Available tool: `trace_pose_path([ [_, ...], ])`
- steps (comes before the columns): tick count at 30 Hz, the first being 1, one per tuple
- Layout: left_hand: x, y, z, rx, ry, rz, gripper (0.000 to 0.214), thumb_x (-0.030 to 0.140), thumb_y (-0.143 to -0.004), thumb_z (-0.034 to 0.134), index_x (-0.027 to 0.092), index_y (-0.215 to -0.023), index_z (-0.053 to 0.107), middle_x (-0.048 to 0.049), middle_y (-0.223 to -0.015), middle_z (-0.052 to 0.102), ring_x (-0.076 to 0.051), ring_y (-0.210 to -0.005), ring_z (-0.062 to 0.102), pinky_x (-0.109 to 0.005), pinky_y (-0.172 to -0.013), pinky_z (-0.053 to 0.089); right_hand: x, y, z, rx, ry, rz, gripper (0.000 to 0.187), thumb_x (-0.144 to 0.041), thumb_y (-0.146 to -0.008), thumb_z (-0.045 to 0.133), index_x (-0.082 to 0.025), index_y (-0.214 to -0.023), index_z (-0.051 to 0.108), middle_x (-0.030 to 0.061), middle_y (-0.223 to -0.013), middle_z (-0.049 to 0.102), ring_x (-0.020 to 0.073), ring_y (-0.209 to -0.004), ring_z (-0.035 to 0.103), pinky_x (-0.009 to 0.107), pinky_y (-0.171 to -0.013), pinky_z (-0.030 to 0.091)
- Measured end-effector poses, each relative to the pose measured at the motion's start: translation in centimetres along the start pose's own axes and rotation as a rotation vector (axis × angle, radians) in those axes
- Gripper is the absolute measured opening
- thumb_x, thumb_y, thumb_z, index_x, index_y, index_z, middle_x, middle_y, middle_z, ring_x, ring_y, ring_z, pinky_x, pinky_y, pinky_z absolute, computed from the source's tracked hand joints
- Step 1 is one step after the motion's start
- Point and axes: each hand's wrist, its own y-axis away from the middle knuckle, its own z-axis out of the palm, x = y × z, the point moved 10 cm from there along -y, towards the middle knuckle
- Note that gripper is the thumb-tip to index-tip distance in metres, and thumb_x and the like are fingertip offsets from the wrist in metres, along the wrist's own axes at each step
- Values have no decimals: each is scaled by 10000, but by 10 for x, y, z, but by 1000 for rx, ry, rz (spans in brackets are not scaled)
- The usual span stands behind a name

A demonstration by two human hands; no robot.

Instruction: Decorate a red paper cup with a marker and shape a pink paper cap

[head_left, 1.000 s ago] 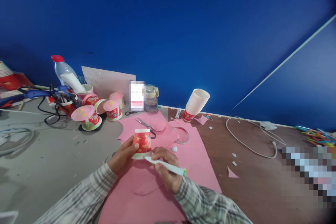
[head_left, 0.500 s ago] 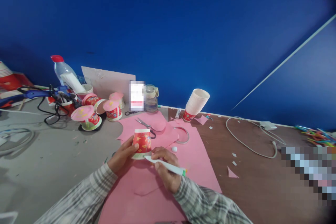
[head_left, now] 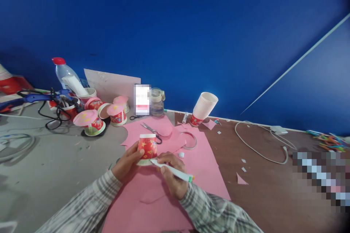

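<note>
Upside down in front of me is a red paper cup (head_left: 148, 146) with yellow figures, its pale green rim at the bottom. My left hand (head_left: 128, 161) grips the cup from the left, thumb on its front. Between the fingers of my right hand (head_left: 173, 174) is a white marker (head_left: 176, 173) with a green end, its tip at the cup's rim. Both hands are over a large pink paper sheet (head_left: 153, 213). Beyond the cup lie dark-handled scissors (head_left: 150, 128), a roll of tape (head_left: 195, 141) and a small white cap (head_left: 181, 155).
A tilted stack of paper cups (head_left: 205, 105) and a glass jar (head_left: 157, 102) stand by the blue wall. At left are decorated cups (head_left: 94, 125), a plastic bottle (head_left: 61, 69) and a blue glue gun (head_left: 38, 97). A white cable (head_left: 262, 157) and paper scraps (head_left: 241, 179) lie at right.
The marker's tip has shifted slightly to the right along the cup's rim. My left hand keeps its hold on the cup.
</note>
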Motion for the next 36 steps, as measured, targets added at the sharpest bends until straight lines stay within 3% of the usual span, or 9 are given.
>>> trace_pose_path([
  [10,-3,-2,-7,-4,21,15,311,155,-647,619,119,-956,628,-144,-746,714,-328,-675,614,-410,-591,462,9,3,-8,66,48,50,134,-187,-753,521,-206,-812,640,53,-739,673,222,-593,613,295,-524,496],
  [19,0,-1,-4,8,22,17,281,146,-634,620,121,-913,645,-118,-696,710,-287,-603,607,-374,-526,467,-7,1,-2,19,43,-36,164,-146,-749,516,-212,-808,654,64,-759,681,274,-815,654,321,-677,522],
  [25,0,-1,-3,8,20,10,280,151,-636,617,110,-910,648,-130,-696,711,-296,-619,609,-378,-530,469,-9,1,-2,30,75,-55,171,-131,-741,515,-208,-812,649,63,-764,677,265,-793,659,320,-674,525],
  [36,1,-1,-2,6,-1,23,279,172,-641,617,110,-912,648,-134,-712,711,-322,-665,611,-407,-586,465,7,4,-7,81,78,39,156,-161,-742,512,-193,-813,648,70,-772,698,230,-623,648,303,-537,526],
])
